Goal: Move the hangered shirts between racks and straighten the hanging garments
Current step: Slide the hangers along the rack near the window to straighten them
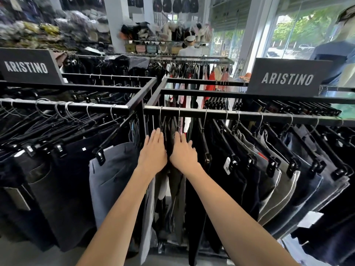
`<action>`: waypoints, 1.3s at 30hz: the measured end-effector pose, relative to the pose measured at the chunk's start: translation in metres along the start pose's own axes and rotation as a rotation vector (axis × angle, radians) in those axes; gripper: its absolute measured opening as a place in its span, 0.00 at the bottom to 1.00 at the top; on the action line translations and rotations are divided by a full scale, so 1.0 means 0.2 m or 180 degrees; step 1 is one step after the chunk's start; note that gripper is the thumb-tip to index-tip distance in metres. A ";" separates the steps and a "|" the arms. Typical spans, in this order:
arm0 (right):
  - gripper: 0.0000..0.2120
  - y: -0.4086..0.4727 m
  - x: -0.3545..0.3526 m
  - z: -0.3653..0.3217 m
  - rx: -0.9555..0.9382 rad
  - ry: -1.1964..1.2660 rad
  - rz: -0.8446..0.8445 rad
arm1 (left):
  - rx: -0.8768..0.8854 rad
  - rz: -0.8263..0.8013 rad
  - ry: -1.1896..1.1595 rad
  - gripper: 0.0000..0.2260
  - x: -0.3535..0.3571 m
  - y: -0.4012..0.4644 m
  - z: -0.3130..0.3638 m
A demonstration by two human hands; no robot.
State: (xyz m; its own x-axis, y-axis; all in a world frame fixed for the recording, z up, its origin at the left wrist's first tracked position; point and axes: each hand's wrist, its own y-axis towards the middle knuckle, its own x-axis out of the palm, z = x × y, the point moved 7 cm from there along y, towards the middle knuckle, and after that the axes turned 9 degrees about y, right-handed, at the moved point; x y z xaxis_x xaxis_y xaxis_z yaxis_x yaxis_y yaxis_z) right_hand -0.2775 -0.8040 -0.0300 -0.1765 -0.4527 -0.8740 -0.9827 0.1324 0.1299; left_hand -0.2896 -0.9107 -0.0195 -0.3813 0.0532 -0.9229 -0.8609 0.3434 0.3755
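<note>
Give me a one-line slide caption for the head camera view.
Both hands reach flat-fingered into dark garments hanging at a rack rail.

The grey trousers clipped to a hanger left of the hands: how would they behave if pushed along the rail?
The grey trousers would probably swing and fold, since they hang as loose cloth. Their clip hanger hooks over the rail, so it likely slides. Neighbouring dark trousers press close and may drag.

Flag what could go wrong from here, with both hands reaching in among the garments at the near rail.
1. The left hand and right hand press flat between tightly packed dark garments; spreading them could tip a wire hanger hook off the rail.
2. The grey trousers hang from a tilted clip hanger beside the left hand; a sideways shove might pull them loose.
</note>
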 end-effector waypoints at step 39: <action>0.45 -0.03 0.09 0.07 0.0276 0.0556 0.0126 | -0.0538 -0.0056 -0.0729 0.34 0.15 -0.04 0.05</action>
State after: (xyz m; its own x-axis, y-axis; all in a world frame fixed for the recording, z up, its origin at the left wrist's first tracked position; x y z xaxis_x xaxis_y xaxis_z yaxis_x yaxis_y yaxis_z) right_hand -0.2741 -0.7998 -0.0524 -0.2294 -0.5907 -0.7736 -0.9675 0.2250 0.1151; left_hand -0.2917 -0.9033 -0.0516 -0.2963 0.2656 -0.9174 -0.9180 0.1861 0.3503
